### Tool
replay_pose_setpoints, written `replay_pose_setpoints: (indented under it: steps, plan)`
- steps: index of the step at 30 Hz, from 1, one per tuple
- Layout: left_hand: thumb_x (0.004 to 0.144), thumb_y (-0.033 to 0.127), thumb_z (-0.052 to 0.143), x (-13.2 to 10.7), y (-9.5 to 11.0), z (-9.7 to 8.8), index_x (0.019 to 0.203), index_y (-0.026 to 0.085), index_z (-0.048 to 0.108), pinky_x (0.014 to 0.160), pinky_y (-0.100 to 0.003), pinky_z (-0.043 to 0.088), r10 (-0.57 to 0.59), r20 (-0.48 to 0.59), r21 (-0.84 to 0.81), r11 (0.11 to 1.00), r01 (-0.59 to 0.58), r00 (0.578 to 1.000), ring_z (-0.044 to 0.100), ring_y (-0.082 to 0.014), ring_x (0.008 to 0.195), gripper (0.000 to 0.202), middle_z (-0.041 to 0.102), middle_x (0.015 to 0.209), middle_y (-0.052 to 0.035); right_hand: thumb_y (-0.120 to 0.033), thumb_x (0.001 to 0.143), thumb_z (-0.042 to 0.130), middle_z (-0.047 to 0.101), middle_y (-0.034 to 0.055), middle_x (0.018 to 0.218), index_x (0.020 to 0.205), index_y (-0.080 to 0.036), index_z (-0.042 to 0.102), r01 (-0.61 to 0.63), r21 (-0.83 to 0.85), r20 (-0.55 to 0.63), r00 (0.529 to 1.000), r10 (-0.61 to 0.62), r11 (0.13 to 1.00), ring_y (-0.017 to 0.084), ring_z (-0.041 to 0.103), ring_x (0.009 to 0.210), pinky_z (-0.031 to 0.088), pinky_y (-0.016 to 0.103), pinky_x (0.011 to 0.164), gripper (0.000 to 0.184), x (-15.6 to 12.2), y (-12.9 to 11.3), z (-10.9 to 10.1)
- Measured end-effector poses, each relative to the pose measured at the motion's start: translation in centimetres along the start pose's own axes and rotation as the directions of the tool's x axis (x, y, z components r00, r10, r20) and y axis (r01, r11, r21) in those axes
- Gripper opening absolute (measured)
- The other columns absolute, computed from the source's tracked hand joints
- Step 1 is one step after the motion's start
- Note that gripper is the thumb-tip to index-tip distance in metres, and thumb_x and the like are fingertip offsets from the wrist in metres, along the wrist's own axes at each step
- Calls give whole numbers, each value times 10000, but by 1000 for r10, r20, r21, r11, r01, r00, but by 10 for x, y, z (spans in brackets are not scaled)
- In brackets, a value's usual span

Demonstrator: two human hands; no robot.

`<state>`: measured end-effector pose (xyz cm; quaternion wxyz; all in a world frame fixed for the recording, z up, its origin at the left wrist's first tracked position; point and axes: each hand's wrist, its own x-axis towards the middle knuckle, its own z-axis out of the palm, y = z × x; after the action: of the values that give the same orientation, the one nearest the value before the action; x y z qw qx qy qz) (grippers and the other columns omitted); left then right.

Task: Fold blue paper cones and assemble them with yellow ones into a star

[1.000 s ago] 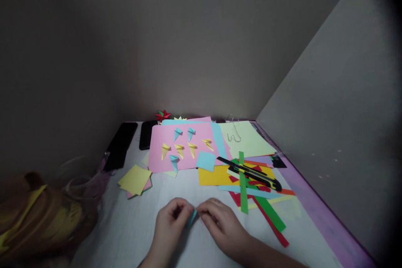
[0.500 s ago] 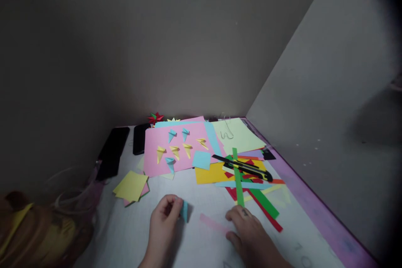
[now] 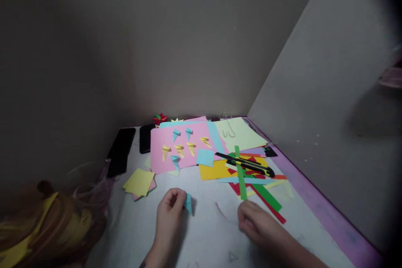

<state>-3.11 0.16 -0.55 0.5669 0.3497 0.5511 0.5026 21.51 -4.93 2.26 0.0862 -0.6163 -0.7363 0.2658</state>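
My left hand (image 3: 168, 214) rests low on the white table and pinches a small folded blue paper piece (image 3: 189, 203) between thumb and fingers. My right hand (image 3: 255, 222) lies to the right of it with its fingers curled. A thin pink paper strip (image 3: 221, 212) curves up off the table from those fingers toward the left; it shows edge-on and blurred. The two hands are apart. Just beyond my right hand lie green strips (image 3: 241, 176) and red strips (image 3: 270, 209).
A pink sheet (image 3: 157, 163) holds several folded blue and yellow pieces. A black-and-yellow utility knife (image 3: 251, 165) lies on coloured sheets. Yellow squares (image 3: 139, 181) and two dark phones (image 3: 121, 150) sit left. A brown-and-yellow bag (image 3: 40, 226) is bottom left. Grey walls close the back and right.
My hands have parted: the left kept the blue piece, the right moved right to a pink strip on the table and lifted one end. The view shifted slightly.
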Motion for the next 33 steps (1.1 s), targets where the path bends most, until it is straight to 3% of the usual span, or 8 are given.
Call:
replay_pose_setpoints:
  steps: [4, 7, 10, 13, 17, 19, 27, 33]
  plan:
    - [715, 417, 694, 2, 3, 1, 712, 144, 563, 534, -195, 352, -39, -22, -102, 994, 36, 999, 441, -81, 547, 302, 500, 597, 42, -225, 870, 432, 631, 78, 850, 826, -193, 582, -146, -201, -376, 925, 61, 969, 232, 576, 829, 430, 331, 716, 159, 35, 26, -50]
    - [661, 402, 739, 2, 7, 1, 748, 159, 554, 534, -184, 373, -77, -38, -187, 980, 69, 996, 461, -77, 530, 317, 508, 587, 59, -211, 778, 575, 596, 162, 1111, 970, -165, 618, -209, -387, -484, 875, -5, 898, 348, 484, 1110, 368, 475, 901, 202, 60, 30, -69]
    - [634, 379, 758, 1, 11, 1, 746, 160, 563, 538, -186, 395, -83, -43, -212, 975, 73, 996, 494, -82, 538, 314, 541, 609, 52, -242, 789, 583, 556, 169, 1197, 1068, -154, 604, -3, -266, -438, 891, -119, 964, 318, 457, 1160, 362, 461, 950, 293, 75, 7, -59]
    - [639, 371, 756, 0, 12, 3, 727, 147, 586, 561, -197, 416, -37, -37, -186, 982, 29, 999, 523, -93, 570, 295, 570, 642, 31, -220, 800, 565, 612, 88, 1074, 1066, -176, 597, 299, 68, -228, 933, -277, 952, 205, 554, 977, 429, 327, 859, 272, 85, -31, -29]
    - [664, 364, 744, -1, 10, 13, 718, 140, 592, 578, -203, 419, 32, -81, -191, 980, -47, 996, 530, -100, 600, 276, 573, 655, 19, -202, 736, 602, 556, -21, 712, 785, -169, 616, 320, 338, -125, 947, -295, 885, 107, 477, 617, 362, 216, 580, 60, 106, -69, 12]
    - [677, 363, 735, 1, 9, 20, 734, 143, 587, 561, -198, 405, 52, -127, -223, 972, -80, 991, 521, -96, 591, 271, 569, 656, 21, -180, 747, 556, 420, -57, 554, 590, -169, 518, 306, 389, -145, 952, -270, 869, 95, 394, 550, 280, 212, 521, 161, 118, -77, 25]
    - [653, 343, 751, 30, 8, 27, 609, 144, 538, 486, -174, 326, 104, -279, -325, 925, -196, 955, 408, -59, 502, 294, 464, 531, 69, -186, 788, 515, 499, -40, 598, 629, -174, 523, 313, 436, -217, 946, -239, 844, 108, 443, 585, 322, 213, 552, 160, 130, -63, 38]
    - [596, 360, 790, 44, 14, 15, 664, 136, 568, 541, -185, 418, 60, -248, -451, 876, -170, 967, 477, -68, 558, 322, 521, 625, 46, -186, 850, 474, 638, 9, 753, 749, -177, 622, 394, 160, -244, 904, -351, 905, 137, 566, 717, 413, 225, 664, 179, 164, -76, 3]
